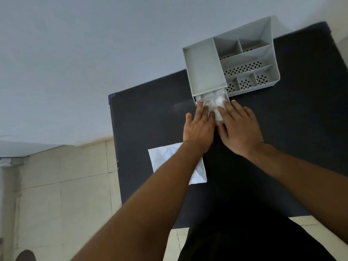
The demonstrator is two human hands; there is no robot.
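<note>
A grey plastic desk organiser with several compartments stands at the far side of a black table. Its small drawer at the near left corner is pulled out and holds clear plastic bags with white contents. My left hand lies flat with straight fingers on the left part of the bags, one fingertip at the drawer's left edge. My right hand lies flat beside it, its fingers pressing on the right part of the bags.
A white sheet of paper lies on the table under my left forearm. The table's left edge borders a tiled floor. A pale wall rises behind the organiser.
</note>
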